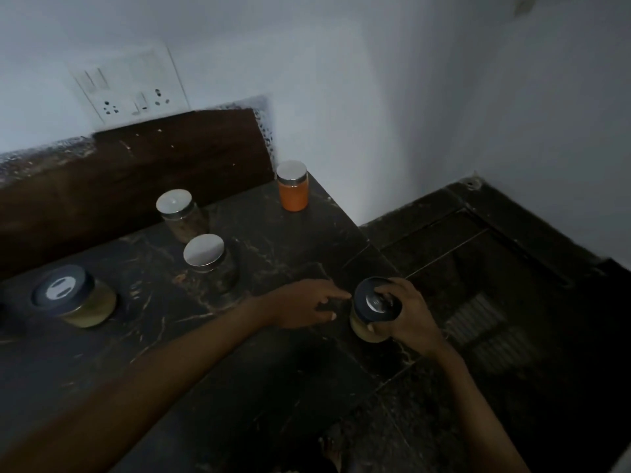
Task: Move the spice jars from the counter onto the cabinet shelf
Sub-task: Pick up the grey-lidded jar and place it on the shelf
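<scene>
Right hand (411, 312) curls over the top of a dark-lidded jar (363, 324) at the desk's (239, 353) right edge. Left hand (304, 307) lies just beside it, fingers loosely spread, empty. Gripping the glass body seems safer than the top. An orange jar (293, 192) stands at the far right corner. No writing can be read.

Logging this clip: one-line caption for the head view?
Right hand grips a dark-lidded jar by the counter edge, left hand open beside it; four jars stand behind.
</scene>
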A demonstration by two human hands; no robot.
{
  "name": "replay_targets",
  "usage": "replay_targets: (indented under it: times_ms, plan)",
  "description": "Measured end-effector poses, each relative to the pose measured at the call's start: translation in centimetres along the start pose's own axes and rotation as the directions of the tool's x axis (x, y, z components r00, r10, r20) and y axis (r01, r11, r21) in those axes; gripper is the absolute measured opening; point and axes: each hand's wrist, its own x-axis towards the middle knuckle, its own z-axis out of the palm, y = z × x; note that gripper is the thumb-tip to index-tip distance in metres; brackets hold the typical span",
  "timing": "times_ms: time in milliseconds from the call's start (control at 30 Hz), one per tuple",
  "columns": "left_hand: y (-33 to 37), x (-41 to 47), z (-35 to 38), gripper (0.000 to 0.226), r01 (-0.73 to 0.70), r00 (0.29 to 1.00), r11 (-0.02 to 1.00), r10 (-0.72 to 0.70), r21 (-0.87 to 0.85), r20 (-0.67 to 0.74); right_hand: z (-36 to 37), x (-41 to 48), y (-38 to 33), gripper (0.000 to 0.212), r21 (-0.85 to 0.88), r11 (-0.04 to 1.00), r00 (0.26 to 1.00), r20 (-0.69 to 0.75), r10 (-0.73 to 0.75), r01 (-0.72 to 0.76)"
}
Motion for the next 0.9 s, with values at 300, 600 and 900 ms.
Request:
replay_targets:
  times_ms: [300, 600, 900]
  plan:
    - [-3.3, -7.3, -0.2, 0.105, -0.057, 0.911, 0.951, 0.175, 0.304, -0.375, 1.1, 2.1, -10.0, 0.036, 0.379, 0.922, 0.986, 0.103, -0.128, 0.080]
    - [-6.8, -17.6, -0.1, 0.123, 0.038, 0.850, 0.989, 0.041, 0.139, -0.525, 6.6, 3.5, -19.6, 0.031, 0.414, 0.908, 0.910, 0.348, -0.225, 0.066]
    - [-8.9, -22.0, 2.0, 0.121, -0.006, 0.785, 0.976, -0.131, -0.219, -0.605, 12.3, 1.9, -23.5, 0.038, 0.471, 0.861, 0.831, 0.544, -0.115, -0.189]
